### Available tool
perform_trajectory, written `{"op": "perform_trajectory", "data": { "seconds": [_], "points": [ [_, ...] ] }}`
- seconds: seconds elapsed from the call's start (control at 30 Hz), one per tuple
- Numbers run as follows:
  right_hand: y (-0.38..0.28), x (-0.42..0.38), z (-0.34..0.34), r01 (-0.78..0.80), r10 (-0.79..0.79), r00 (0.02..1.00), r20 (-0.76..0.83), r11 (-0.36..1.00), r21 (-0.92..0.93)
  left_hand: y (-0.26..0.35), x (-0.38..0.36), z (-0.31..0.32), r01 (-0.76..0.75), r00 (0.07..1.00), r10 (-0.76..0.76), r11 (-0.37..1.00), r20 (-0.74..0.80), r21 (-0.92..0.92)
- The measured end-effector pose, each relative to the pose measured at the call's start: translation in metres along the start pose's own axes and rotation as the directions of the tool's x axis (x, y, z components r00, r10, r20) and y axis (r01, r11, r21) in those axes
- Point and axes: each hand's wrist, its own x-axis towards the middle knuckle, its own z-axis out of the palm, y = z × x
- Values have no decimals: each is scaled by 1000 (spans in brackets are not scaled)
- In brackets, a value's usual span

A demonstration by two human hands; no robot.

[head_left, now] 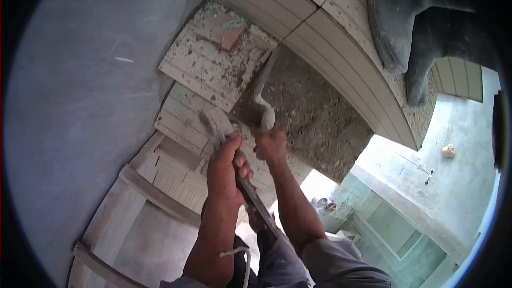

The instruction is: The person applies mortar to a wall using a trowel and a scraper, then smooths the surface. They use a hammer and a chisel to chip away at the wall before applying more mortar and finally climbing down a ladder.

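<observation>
My left hand (226, 173) is wrapped round a long, dirty tool (256, 205) with a dark shaft and a pale, mortar-stained upper end. Beside it, my right hand (271, 145) grips the handle of a trowel (264, 104), whose thin blade points up over the rough mortar (314, 106) on a stair step. The blade lies along the edge of a grooved tile (186, 77) strewn with crumbs. On that tile rests a broken reddish piece (232, 39).
A grey wall (96, 85) rises at the left. Curved, tiled steps (341, 53) run across the upper right, where another person's dark boots (392, 26) stand. Wooden rungs (160, 200) are at the lower left. A floor with a small pale object (448, 151) lies far below.
</observation>
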Motion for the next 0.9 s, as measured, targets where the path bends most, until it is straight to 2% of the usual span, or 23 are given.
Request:
{"op": "perform_trajectory", "data": {
  "seconds": [0.13, 0.2, 0.33, 0.4, 0.43, 0.47, 0.5, 0.53, 0.57, 0.6, 0.63, 0.7, 0.73, 0.8, 0.9],
  "points": [
    [7, 7, -28, -50, 50, 999, 9, 998, 29, -8, -3, 1, 3, 1000, -3, 1000, 11, 7],
    [18, -7, -50, -108, 112, 993, -46, 991, 81, -9, -3, 3, 4, 1000, -4, 1000, 13, 11],
    [15, -17, -63, -171, 169, 984, -64, 985, -25, -12, -2, 3, -21, 1000, 22, 1000, 9, -15],
    [11, 5, -46, 66, -72, 994, -85, 995, -74, -14, -7, 2, -30, 1000, 30, 999, 5, -19],
    [23, 31, -43, 60, -65, 994, -83, 996, -64, -15, -10, 0, -34, 999, 34, 999, 1, -19],
    [48, 64, -41, 286, -303, 953, 19, 872, -397, -17, -13, -4, -30, 1000, 30, 1000, -7, -7],
    [67, 79, -44, 474, -474, 859, 193, 594, -651, -18, -15, -9, -26, 1000, 26, 1000, 12, -12],
    [58, 70, -55, 468, -469, 863, 189, 600, -648, -19, -16, -12, -25, 999, 25, 999, 36, -22],
    [46, 61, -69, 296, -312, 948, 64, 792, -534, -19, -16, -11, -28, 999, 29, 999, 34, -28],
    [38, 51, -80, 95, -113, 993, -26, 920, -381, -18, -19, -12, -28, 1000, 29, 998, 13, -50],
    [50, 36, -90, 84, -102, 994, -28, 921, -381, -18, -23, -14, -19, 1000, 19, 998, -5, -62],
    [60, 20, -107, 6, -63, 986, -157, 939, -344, -14, -21, -14, -37, 999, 37, 996, 7, -75],
    [49, 12, -105, 5, -66, 985, -160, 936, -351, -15, -22, -16, -40, 999, 40, 996, 0, -79],
    [31, -7, -90, 138, -214, 970, -112, 872, -470, -15, -22, -16, -48, 999, 48, 996, 8, -77],
    [-16, 24, -72, 126, -202, 977, -69, 807, -577, -15, -20, -18, -66, 998, 67, 996, 10, -65]
  ]
}}
